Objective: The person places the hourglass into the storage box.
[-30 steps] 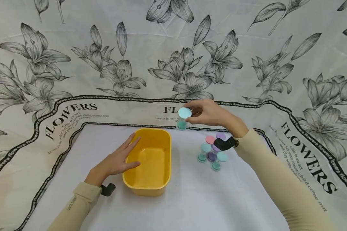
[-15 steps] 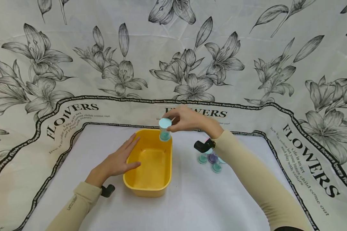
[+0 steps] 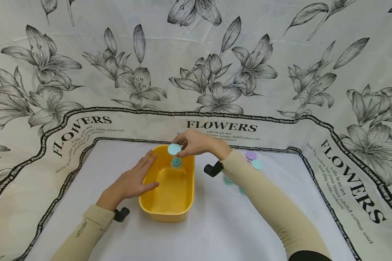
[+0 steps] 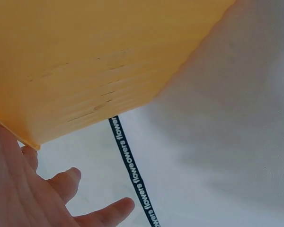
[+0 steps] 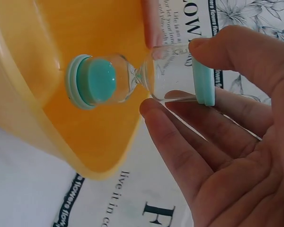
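A small hourglass with turquoise caps and turquoise sand [image 5: 102, 78] is pinched at its upper cap by my right hand [image 3: 199, 143], thumb on one side and fingers on the other. It hangs upright over the far end of a yellow plastic tub [image 3: 166, 216], its lower cap below the rim line in the head view. My left hand [image 3: 134, 181] rests on the tub's left rim with fingers spread and fairly straight, the thumb reaching over the inside. In the left wrist view its fingertips [image 4: 118, 210] stick out past the tub's corner.
Several more hourglasses, among them one with a purple cap [image 3: 251, 155] and one with a turquoise cap [image 3: 256, 164], stand right of the tub, partly hidden by the right forearm. A white cloth [image 3: 212, 224] with a flower-print border covers the table and backdrop.
My right hand has carried the hourglass leftward and down, from the space right of the tub to over its far end. My left hand has stayed on the rim.
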The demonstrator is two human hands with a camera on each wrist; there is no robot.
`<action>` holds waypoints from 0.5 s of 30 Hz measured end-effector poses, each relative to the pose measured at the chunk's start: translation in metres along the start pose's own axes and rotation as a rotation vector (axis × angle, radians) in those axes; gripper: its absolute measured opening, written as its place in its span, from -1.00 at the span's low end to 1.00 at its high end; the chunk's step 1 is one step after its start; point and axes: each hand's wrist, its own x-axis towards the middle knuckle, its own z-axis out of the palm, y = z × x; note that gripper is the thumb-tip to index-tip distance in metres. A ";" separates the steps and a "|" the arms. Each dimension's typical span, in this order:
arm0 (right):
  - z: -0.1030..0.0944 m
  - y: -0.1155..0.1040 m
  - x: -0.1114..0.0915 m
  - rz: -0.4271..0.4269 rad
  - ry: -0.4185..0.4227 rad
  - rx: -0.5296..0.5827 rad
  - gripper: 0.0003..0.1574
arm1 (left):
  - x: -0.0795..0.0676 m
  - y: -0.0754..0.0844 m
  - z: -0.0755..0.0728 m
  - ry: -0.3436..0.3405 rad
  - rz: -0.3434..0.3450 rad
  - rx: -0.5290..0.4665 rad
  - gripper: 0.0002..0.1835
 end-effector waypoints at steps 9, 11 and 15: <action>0.022 0.007 0.020 0.031 -0.024 -0.015 -0.40 | -0.001 0.000 -0.001 -0.003 0.000 -0.016 0.05; 0.025 0.009 0.023 0.028 -0.025 -0.019 -0.42 | -0.001 0.000 -0.001 -0.007 -0.005 -0.017 0.07; 0.032 0.011 0.029 0.020 -0.025 -0.011 -0.46 | -0.001 0.000 -0.002 -0.015 -0.010 -0.026 0.10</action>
